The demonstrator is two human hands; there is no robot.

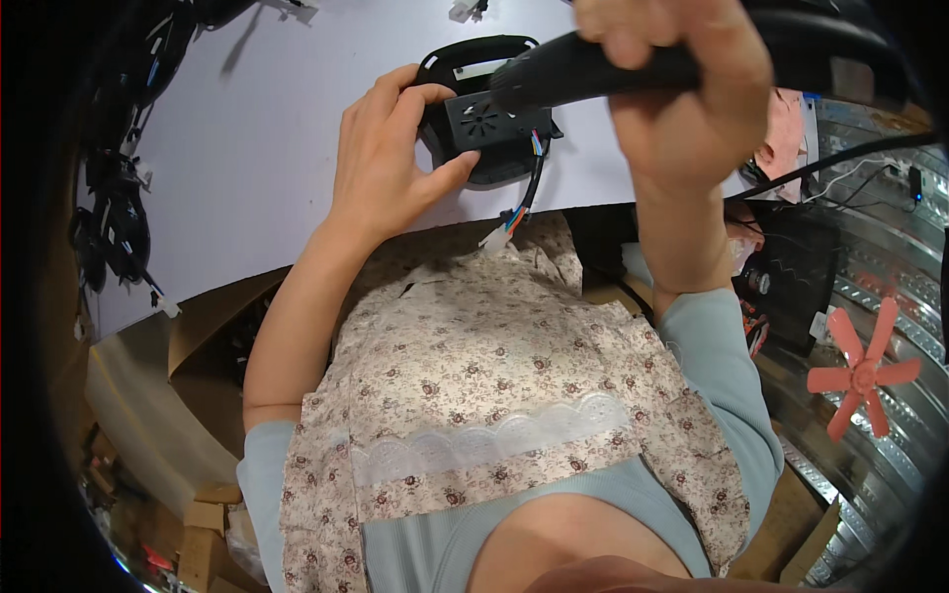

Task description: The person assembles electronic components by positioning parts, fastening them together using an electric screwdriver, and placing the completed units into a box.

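**Black grille box in shell — braced by left hand, tool above**

Principal item: black box (509, 129) with a round slotted grille, lying in a rounded black shell (499, 168) on the far part of the worktop (257, 178), near the middle. Attached: a dark cable (535, 185) with coloured wires, running toward the near edge and ending in a white connector (495, 240) against the floral apron (494, 346).

Left hand (384, 148): partly curled, thumb at the box's near edge, fingers at its left end, gripping it.

Right hand (692, 124): closed round a thick black tool (578, 74), blurred, kind uncertain; its end overlaps the box's far right portion. Contact cannot be told.

Also listed: black wired units (124, 222), left edge.

Step, as judged: bracing the box while the tool is brought to bear. Next move appears to call for a firm left hold and a steady, well-aimed tool end — cable clear of it.
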